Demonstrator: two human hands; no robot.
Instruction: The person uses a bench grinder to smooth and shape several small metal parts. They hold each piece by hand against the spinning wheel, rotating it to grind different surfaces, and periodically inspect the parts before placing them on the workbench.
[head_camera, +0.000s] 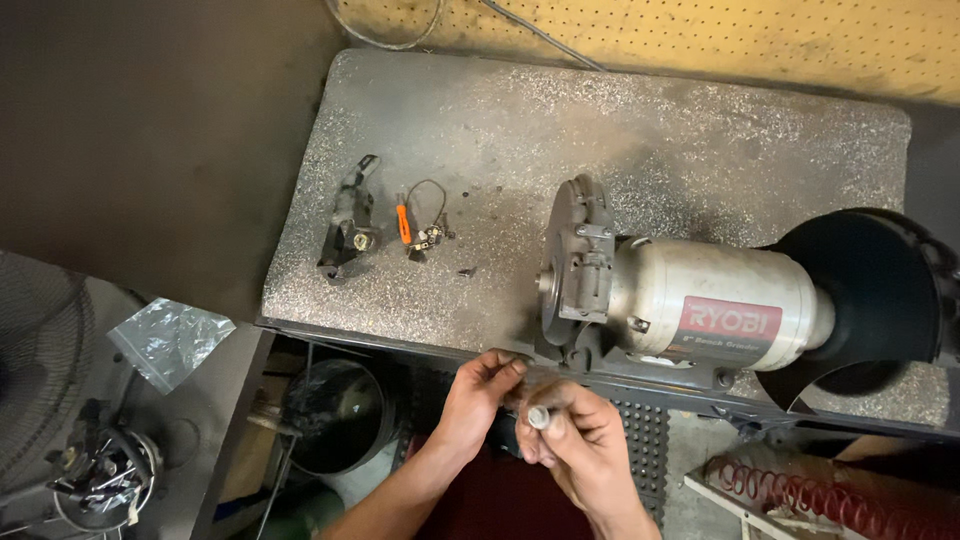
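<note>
From the head camera, looking straight down, the right hand (578, 440) gripped a small silvery cylindrical part (539, 416) between thumb and fingers, its round end face turned up toward the lens so that its long axis ran roughly along the line of sight; how long it was could not be told, since the fingers hid the rest. The part sat at the upper left of that hand, just below the front edge of the workbench (700, 140) and near the base of the bench grinder (690, 300). The left hand (478, 392) lay just beside it to the left, fingers curled narrow with the fingertips at the bench edge; whether it pinched anything could not be told. The grinder lay with its motor body running left to right, a grey side cover at its left end and a black guard (860, 290) at its right. The bench top was a grey, speckled, gritty slab. On it, well apart from the hands, lay a dark metal bracket (348, 222) and, beside that, a small wired piece with an orange handle (416, 222). Behind the bench stood a yellow pegboard (700, 30). Below, on the left, were a clear plastic bag (168, 338) and a dark bucket (335, 415); at the lower right lay a red coiled hose (810, 490).
</note>
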